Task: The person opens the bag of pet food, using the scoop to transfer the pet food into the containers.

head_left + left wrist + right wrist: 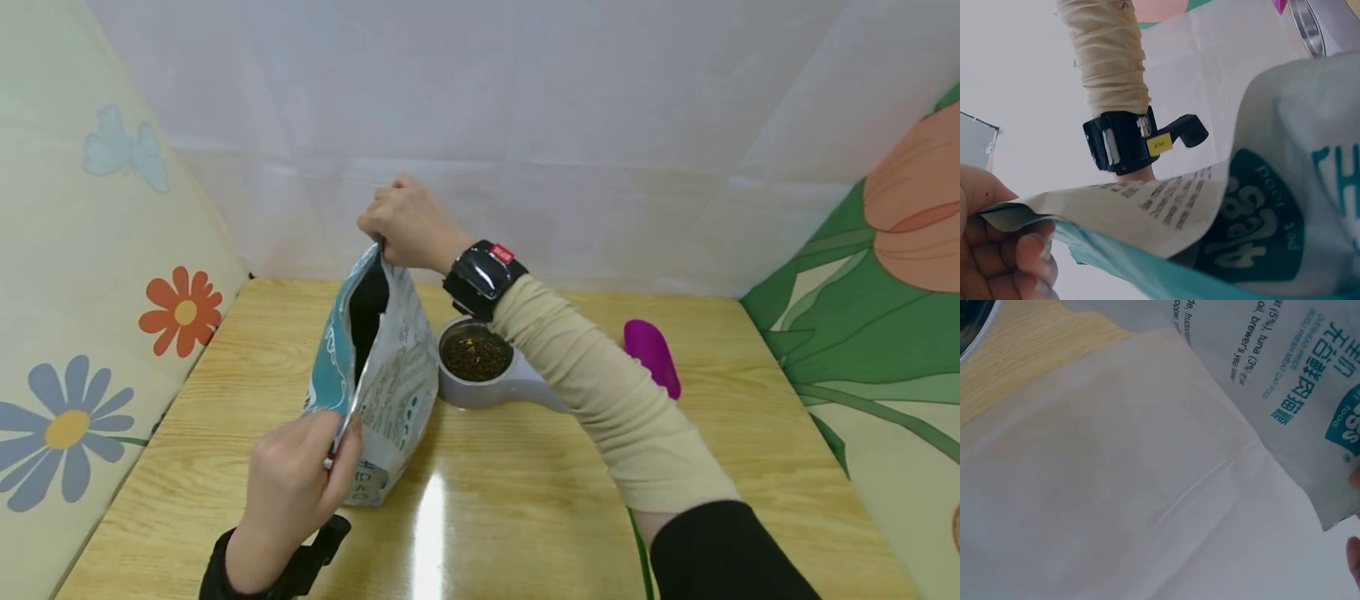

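A teal and silver-grey cat food bag [401, 375] stands on the table with its mouth spread apart and its inside dark. My left hand [300, 475] pinches the near corner of the mouth between thumb and fingers. At the far top corner, my right hand [412, 221] grips the bag's edge from above. In the left wrist view, the left fingers [1035, 259] hold the rim of the bag [1272, 219]. The right wrist view has the bag's printed side [1272, 375], with only fingertips [1354, 553] at the right edge.
Just right of the bag, partly behind my right forearm, is a grey bowl [453, 392] with a metal lining and a grey extension. It holds brown kibble [476, 358]. A purple scoop-like piece [651, 350] lies farther right on the wooden table [525, 500]. White cloth [600, 125] hangs behind.
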A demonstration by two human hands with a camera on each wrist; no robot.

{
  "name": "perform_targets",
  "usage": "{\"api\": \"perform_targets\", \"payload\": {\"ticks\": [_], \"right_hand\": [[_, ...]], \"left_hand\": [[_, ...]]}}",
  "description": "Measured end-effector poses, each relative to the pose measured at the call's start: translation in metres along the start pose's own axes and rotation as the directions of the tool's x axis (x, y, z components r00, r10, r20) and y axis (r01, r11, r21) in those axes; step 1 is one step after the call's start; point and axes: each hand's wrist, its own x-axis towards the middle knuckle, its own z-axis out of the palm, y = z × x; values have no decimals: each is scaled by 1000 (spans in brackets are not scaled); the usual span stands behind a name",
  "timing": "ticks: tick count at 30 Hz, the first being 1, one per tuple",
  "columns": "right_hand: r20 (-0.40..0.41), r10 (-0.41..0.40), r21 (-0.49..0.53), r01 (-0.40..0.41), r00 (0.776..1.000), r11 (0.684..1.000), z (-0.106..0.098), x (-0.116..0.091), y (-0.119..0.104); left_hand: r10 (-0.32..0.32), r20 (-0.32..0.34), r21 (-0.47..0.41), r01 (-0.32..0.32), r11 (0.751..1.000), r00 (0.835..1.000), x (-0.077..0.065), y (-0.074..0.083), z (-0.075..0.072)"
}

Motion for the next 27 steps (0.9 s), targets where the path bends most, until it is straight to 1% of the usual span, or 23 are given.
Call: {"api": "perform_targets", "payload": {"ticks": [2, 4, 6, 8, 11, 14, 18, 23, 27], "right_hand": [[22, -6, -5, 6, 1000, 1000, -2, 1, -2], [59, -33, 8, 33, 998, 999, -4, 1, -3], [100, -79, 49, 74, 992, 996, -7, 1, -5], [121, -133, 108, 120, 984, 987, -8, 0, -8], [106, -179, 189, 157, 978, 969, -7, -1, -11], [70, -166, 214, 147, 984, 966, -4, -2, -11], [56, -114, 243, 97, 992, 965, 1, -3, -6], [54, -46, 317, 27, 997, 948, 6, -4, -1], [63, -31, 352, 6, 998, 936, 5, -6, -2]], "left_hand": [[-5, 7, 7, 5, 1000, 1000, 1, -1, 0], [-13, 12, 7, 13, 1000, 1000, 3, -1, -1], [-24, 24, 9, 23, 1000, 999, 4, -2, -2], [-26, 28, 11, 26, 1000, 999, 5, -3, -3], [-28, 44, 11, 27, 1000, 999, 5, -3, -4], [-17, 28, -2, 17, 1000, 999, 5, -3, -3], [-7, 12, -19, 7, 1000, 1000, 4, -2, 0], [-8, 23, -29, 9, 1000, 1000, 3, -1, 1], [-14, 27, -23, 15, 1000, 1000, 3, -1, 1]]}}
